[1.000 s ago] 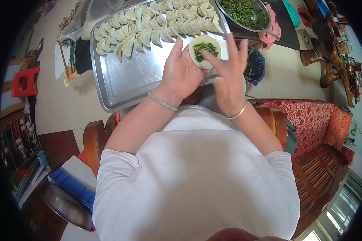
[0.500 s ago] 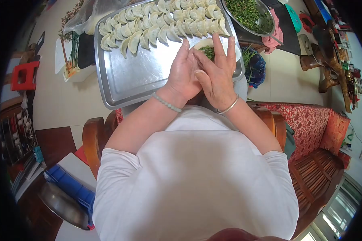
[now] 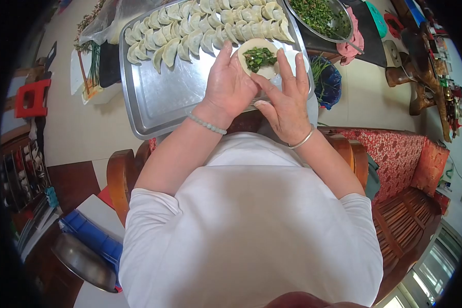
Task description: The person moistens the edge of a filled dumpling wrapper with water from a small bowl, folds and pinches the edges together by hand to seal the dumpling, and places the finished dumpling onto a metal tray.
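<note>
A round dumpling wrapper (image 3: 246,47) lies opened out, with chopped green filling (image 3: 260,57) heaped in its middle. My left hand (image 3: 232,82), a beaded bracelet on its wrist, supports the wrapper from its left and lower side, thumb raised. At the wrapper's lower right edge is my right hand (image 3: 287,100), wearing a bangle, fingers spread. Its index fingertip is at the lower rim of the wrapper. Both hands are over the near right part of a metal tray (image 3: 156,100), where rows of folded dumplings (image 3: 194,42) fill the far side.
Beyond the tray's right corner stands a metal bowl of chopped green filling (image 3: 318,18), a pink cloth (image 3: 351,36) beside it. A blue-lined bin (image 3: 329,84) with green stalks sits to the right. Wooden chair arms (image 3: 119,179) flank me, and a red stool (image 3: 32,98) is at left.
My hands have moved slightly apart, my left hand to the left and my right hand down and right. The filled wrapper, mostly covered before, now shows in full.
</note>
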`<state>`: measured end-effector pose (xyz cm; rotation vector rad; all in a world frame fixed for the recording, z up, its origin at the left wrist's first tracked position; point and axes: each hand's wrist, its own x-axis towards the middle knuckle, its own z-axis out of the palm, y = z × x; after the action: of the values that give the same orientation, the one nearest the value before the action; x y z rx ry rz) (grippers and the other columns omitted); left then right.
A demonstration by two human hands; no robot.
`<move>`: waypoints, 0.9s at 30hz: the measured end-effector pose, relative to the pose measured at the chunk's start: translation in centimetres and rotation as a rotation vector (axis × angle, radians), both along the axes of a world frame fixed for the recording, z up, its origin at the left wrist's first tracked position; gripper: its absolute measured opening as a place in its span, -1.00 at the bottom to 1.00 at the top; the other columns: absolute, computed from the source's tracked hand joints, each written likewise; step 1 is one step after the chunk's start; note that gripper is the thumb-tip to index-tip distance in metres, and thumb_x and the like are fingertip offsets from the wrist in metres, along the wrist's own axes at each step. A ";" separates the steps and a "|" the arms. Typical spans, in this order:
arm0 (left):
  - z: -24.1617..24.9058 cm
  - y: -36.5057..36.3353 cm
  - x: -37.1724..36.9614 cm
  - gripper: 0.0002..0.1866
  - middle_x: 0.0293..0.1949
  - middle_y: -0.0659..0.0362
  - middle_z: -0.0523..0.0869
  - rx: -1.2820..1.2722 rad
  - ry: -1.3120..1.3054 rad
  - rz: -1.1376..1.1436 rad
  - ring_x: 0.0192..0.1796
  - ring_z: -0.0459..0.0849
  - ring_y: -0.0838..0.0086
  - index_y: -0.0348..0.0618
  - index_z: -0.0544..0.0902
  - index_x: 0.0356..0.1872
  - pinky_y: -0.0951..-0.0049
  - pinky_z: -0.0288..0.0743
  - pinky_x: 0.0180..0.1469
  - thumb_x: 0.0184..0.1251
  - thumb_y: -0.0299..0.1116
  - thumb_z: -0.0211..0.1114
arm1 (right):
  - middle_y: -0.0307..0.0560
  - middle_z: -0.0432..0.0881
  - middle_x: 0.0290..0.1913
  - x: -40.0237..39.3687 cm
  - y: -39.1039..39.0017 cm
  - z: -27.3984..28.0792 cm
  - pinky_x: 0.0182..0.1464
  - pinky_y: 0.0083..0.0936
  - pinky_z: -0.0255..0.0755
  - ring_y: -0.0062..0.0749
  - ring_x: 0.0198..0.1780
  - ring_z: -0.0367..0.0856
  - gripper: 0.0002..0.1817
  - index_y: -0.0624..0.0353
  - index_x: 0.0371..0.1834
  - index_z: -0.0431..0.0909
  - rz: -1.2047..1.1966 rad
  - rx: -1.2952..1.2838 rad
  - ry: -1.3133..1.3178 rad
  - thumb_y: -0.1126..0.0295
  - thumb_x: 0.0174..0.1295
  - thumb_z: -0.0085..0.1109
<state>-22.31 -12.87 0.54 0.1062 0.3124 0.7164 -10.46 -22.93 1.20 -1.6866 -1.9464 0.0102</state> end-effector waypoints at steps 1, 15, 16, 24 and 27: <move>-0.2 0.2 0.0 -0.34 0.33 -0.07 0.37 0.000 0.004 -0.002 0.37 0.32 0.10 -0.30 0.22 0.36 0.10 0.16 0.43 0.54 0.09 -0.25 | 0.18 0.08 0.49 0.2 -0.1 0.2 0.41 0.10 -0.11 0.37 0.47 -0.11 -0.54 -0.05 0.08 0.63 0.007 0.002 -0.009 0.13 0.07 0.31; -0.5 0.4 -1.0 -0.28 0.35 -0.07 0.34 -0.052 -0.210 -0.105 0.39 0.32 0.08 -0.29 0.23 0.37 -0.06 0.17 0.43 0.50 0.16 -0.24 | 0.24 0.21 0.40 7.5 0.7 -5.1 0.39 0.09 -0.06 0.40 0.44 -0.02 -0.67 0.05 -0.05 0.67 -0.291 0.041 -0.191 0.11 0.28 0.13; -0.4 0.3 -1.0 -0.28 0.35 -0.07 0.34 -0.054 -0.204 -0.109 0.39 0.32 0.08 -0.29 0.23 0.37 -0.06 0.17 0.43 0.50 0.16 -0.24 | 0.24 0.21 0.40 7.6 0.9 -5.3 0.39 0.09 -0.06 0.40 0.44 -0.02 -0.67 0.05 -0.05 0.67 -0.295 0.039 -0.185 0.11 0.28 0.13; 0.0 0.3 -0.6 -0.29 0.34 -0.06 0.36 -0.059 -0.091 -0.060 0.39 0.32 0.10 -0.30 0.25 0.36 -0.01 0.17 0.43 0.50 0.16 -0.24 | 0.19 0.24 0.41 7.2 0.7 -4.0 0.44 -0.03 -0.12 0.30 0.45 0.00 -0.71 -0.03 0.01 0.65 -0.227 0.135 0.002 0.23 0.35 -0.01; 0.1 0.2 -0.2 -0.30 0.31 -0.04 0.41 -0.082 -0.043 -0.033 0.36 0.36 0.12 -0.31 0.26 0.34 0.04 0.21 0.41 0.51 0.14 -0.25 | 0.23 0.25 0.40 5.2 -0.1 -0.7 0.43 0.01 -0.11 0.35 0.44 0.02 -0.71 -0.01 -0.05 0.68 -0.081 0.232 0.080 0.30 0.15 0.15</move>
<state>-22.51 -12.69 0.65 0.0180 0.2980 0.6710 -5.25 -23.08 0.50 -1.5853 -1.7459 -0.1695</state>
